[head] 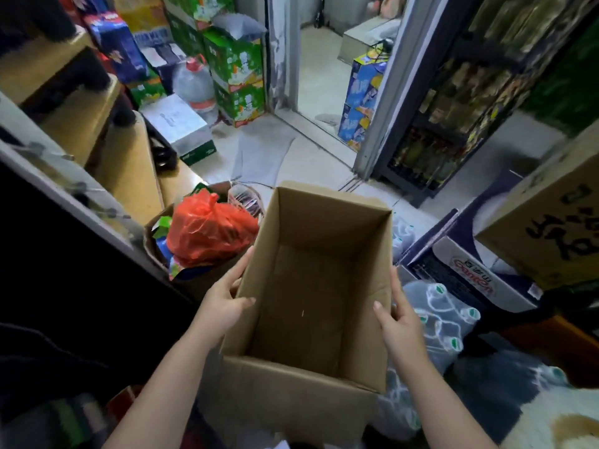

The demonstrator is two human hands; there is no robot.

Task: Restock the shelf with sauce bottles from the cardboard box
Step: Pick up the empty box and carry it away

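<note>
Fingers (pixel 241 270) of each hand hidden behind cardboard box (pixel 311 384)

Bare forearms — seemingly no sleeves

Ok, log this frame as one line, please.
cardboard box: empty, open | left hand: gripping left wall | right hand: gripping right wall | sauce bottles: none visible in box

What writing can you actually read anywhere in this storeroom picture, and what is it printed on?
"Canton", or close to it, in red script: white carton at right.
Large black characters, partly cut off, not legible to me: brown carton at far right.
Print on the green cartons, blue packs and white box: too blurred to read.
Cardboard box held by the left hand and right hand: no writing visible.
</note>
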